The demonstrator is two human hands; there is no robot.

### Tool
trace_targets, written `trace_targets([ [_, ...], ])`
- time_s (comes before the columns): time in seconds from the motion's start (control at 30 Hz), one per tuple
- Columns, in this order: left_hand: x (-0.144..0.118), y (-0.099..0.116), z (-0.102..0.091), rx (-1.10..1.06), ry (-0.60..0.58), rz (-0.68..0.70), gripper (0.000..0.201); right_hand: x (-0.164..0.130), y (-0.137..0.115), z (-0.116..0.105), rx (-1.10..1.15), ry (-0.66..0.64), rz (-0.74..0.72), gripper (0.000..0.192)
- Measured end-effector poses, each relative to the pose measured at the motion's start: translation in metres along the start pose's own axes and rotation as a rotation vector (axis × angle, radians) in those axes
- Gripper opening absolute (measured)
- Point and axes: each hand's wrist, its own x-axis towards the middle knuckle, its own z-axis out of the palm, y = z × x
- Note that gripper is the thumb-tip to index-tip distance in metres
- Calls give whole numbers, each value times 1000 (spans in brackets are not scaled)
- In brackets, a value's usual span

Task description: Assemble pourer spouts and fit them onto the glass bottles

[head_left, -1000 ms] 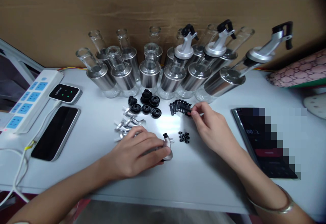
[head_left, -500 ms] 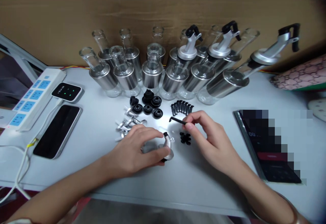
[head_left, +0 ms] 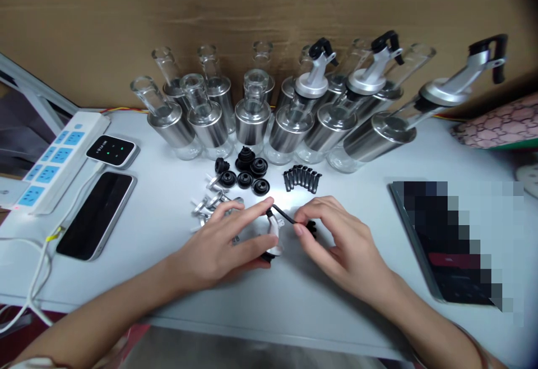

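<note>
1. We find a small silver metal pourer spout with a round base (head_left: 274, 237) standing on the white tabletop (head_left: 302, 296) at centre frame, so that its open tip faces up towards the incoming part.
2. The left hand (head_left: 222, 248) closes around the spout's base from the left, forefinger stretched along its top; we judge this steadies it.
3. The right hand (head_left: 336, 240) pinches a thin black bent lever piece (head_left: 282, 214) by its right end, its free end meeting the spout's tip between the two hands.
4. Just beyond the right fingers lies a cluster of small black ring washers (head_left: 311, 226), partly hidden.
5. Further up sit a row of spare black levers (head_left: 301, 177), black rubber stoppers (head_left: 247, 173) and loose silver spouts (head_left: 210, 204), within reach.
6. Glass bottles with steel sleeves (head_left: 252, 117) line the upper frame; three carry fitted pourers.
</note>
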Motion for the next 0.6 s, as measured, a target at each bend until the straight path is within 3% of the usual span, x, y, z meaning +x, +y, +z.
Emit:
trace_targets([
  [0.13,3,0,-1,-7,4,46,21,1,-1,1,-39,26,-101,16],
  [0.6,6,1,-6,-74,-24,100,19,-1,-3,1,-7,58,-121,16],
])
